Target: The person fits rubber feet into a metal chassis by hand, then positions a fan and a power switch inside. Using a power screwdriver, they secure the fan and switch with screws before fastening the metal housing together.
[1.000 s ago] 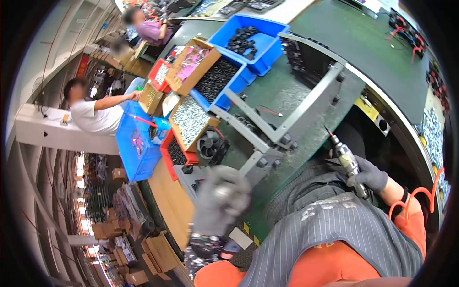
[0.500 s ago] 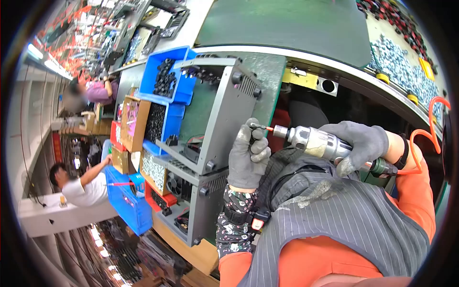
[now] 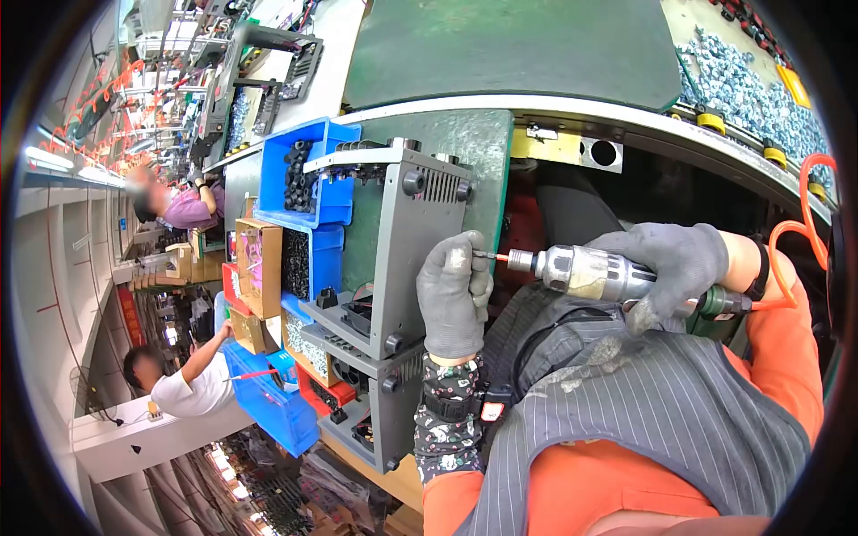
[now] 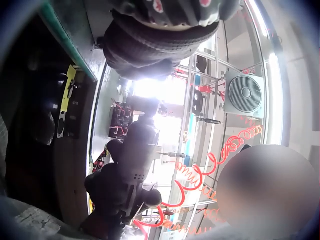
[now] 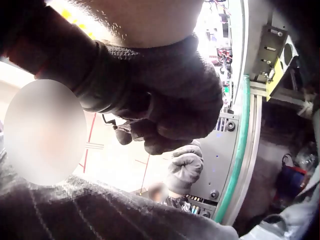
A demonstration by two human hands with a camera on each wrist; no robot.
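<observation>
A silver power screwdriver [image 3: 590,273] lies level in the gloved right hand [image 3: 675,263], its fingers wrapped round the body and an orange hose at its rear. Its thin bit points left, with the tip at the fingertips of the gloved left hand [image 3: 453,295]. Those fingers are curled and pinch something small and dark at the tip, mostly hidden. Beside the left hand stands a grey metal housing [image 3: 407,241]. In the left wrist view the screwdriver [image 4: 135,150] appears below the left glove [image 4: 145,47]; in the right wrist view the right glove [image 5: 175,95] hides most of the tool.
Blue bins [image 3: 335,192] of black parts, a cardboard box [image 3: 259,268] and a red bin [image 3: 323,393] stand left of the housings. A second grey housing [image 3: 393,402] is nearer the body. Another person [image 3: 192,384] reaches toward the boxes. Small metal parts [image 3: 733,80] cover the upper right.
The left hand has come from the bins to the screwdriver tip. The right hand has raised the tool from the lap and turned it level. The head view has turned.
</observation>
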